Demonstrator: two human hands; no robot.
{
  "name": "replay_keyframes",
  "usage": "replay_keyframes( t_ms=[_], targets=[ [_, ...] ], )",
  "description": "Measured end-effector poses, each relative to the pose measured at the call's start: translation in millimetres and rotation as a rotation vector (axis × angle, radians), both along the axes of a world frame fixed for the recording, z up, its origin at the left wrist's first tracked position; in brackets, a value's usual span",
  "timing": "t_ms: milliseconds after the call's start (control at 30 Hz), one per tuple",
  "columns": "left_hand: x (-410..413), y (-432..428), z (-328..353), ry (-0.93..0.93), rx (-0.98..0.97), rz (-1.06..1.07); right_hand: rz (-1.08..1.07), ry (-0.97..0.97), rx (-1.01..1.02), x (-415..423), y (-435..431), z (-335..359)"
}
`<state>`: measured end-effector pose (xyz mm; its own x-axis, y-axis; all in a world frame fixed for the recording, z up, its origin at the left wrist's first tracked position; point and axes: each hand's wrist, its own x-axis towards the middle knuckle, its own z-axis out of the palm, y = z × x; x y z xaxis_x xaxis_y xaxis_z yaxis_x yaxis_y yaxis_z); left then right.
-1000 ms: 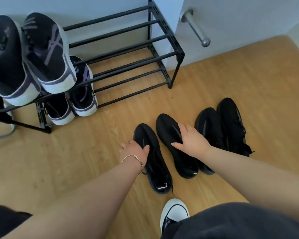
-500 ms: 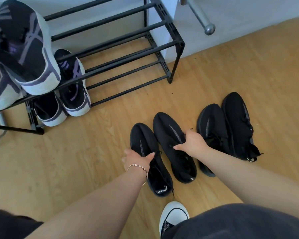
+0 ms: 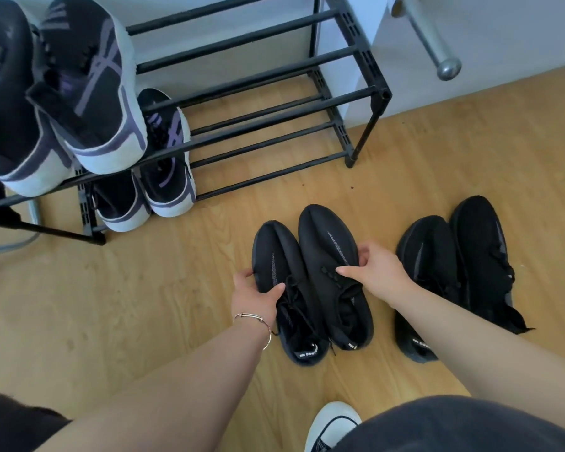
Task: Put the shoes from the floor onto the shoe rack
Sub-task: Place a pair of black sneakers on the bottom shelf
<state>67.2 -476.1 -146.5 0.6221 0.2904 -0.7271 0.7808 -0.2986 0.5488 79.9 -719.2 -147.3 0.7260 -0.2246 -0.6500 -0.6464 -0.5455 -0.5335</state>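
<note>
Below, two bare forearms reach forward from the 6 o'clock edge toward a pair of black shoes on the floor. The left hand [image 3: 254, 292], a thin bracelet [image 3: 254, 322] at its wrist, closes on the left black shoe [image 3: 276, 272] at its outer edge, thumb on top over the laces and fingers wrapped around the side. The right hand [image 3: 374, 270] pinches the right black shoe [image 3: 330, 256] at its upper, thumb pointing toward 9 o'clock across the laces and fingers curled over the far edge. Both shoes touch each other, toes toward 12 o'clock; whether they are off the floor cannot be told. A second black pair [image 3: 463, 262] lies at 3 o'clock of them on the wooden floor [image 3: 144, 305], partly crossed by the right forearm. At 10 o'clock stands the black shoe rack [image 3: 274, 102], with black-and-purple sneakers [image 3: 88, 86] on its upper tier and another pair [image 3: 163, 164] on the lower tier, its right half bare. A metal door handle [image 3: 431, 37] juts out at 1 o'clock. A white shoe toe [image 3: 331, 422] shows at 6 o'clock.
</note>
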Motion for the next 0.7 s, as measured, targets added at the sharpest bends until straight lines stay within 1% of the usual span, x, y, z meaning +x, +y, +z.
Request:
replay_keyframes(
  t_ms=[200,467,600,700],
  targets=[
    [56,17,4,-0.084,0.027,-0.002,0.041,-0.093,0.031,60,12,8],
    [139,37,11,-0.203,-0.033,-0.005,0.072,-0.188,-0.003,142,19,21],
    [164,39,10,-0.195,-0.004,-0.030,0.095,-0.192,-0.071,165,26,15],
    [172,37,10,-0.172,-0.003,-0.026,0.078,-0.188,-0.080,169,27,9]
  ],
)
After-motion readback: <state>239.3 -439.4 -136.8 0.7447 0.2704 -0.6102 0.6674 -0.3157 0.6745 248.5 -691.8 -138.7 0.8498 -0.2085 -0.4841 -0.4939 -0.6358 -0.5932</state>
